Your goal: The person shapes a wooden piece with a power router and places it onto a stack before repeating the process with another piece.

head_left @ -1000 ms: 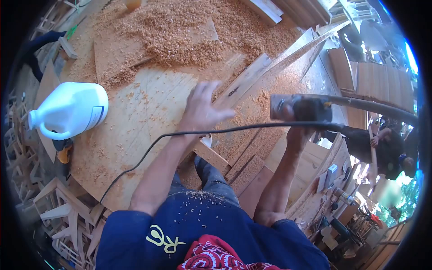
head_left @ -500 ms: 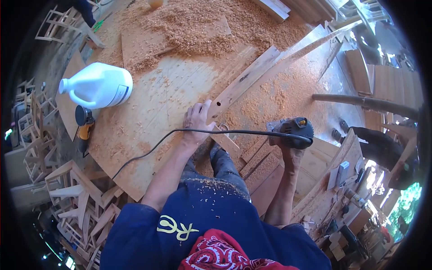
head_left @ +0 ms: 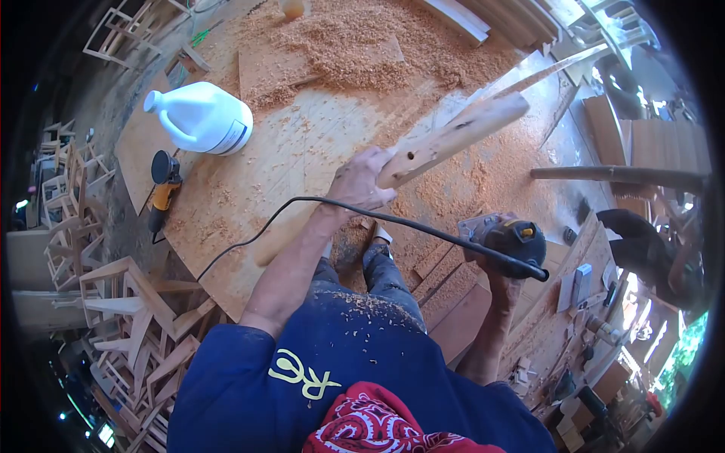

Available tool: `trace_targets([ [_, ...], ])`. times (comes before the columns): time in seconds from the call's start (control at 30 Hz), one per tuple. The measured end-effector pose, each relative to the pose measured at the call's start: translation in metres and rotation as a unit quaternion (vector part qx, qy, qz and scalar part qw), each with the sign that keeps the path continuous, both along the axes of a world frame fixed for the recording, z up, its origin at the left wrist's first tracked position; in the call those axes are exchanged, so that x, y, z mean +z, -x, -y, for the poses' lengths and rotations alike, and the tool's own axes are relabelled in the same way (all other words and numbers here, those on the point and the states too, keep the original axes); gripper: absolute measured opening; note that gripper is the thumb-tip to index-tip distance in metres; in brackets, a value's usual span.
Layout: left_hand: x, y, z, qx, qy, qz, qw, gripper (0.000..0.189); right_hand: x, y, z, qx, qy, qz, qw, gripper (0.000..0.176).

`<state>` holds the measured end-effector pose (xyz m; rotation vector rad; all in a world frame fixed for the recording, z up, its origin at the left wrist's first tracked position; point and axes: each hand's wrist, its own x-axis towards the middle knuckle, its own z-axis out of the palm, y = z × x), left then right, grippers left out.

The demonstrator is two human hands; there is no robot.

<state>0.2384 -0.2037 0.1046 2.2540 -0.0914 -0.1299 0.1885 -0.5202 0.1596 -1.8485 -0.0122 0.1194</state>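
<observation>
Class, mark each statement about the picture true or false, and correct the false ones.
1. The left hand holds a board. True.
2. The right hand is empty. False: it holds a power tool.
3. The jug is red. False: it is white.
4. A cord crosses over the left arm. True.
5. The orange tool lies between the hands. False: it is near the jug.
6. Shavings are heaped on the table. True.

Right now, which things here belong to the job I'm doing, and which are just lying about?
Likely in the job:
- wooden piece, in your left hand
- power tool, in your right hand
- black cord

Apparently just lying about:
- white jug
- yellow-and-black tool
- wooden frames beside the work surface
</observation>
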Motion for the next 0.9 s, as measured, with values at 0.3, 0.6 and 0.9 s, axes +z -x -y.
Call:
trace_targets([
  [0.3, 0.042, -0.013, 0.033, -0.121, -0.156, 0.108, 0.974, 0.044, 0.047, 0.109, -0.046, -0.055, 0.135, 0.014, 0.989, 0.071],
  [0.6, 0.002, 0.053, 0.109, -0.142, -0.039, 0.138, 0.979, 0.041, 0.060, 0.208, -0.059, 0.011, 0.218, 0.002, 0.976, 0.072],
  [0.9, 0.035, 0.045, 0.162, -0.043, 0.026, 0.260, 0.964, 0.051, 0.074, 0.232, -0.054, 0.012, 0.114, 0.043, 0.992, 0.070],
])
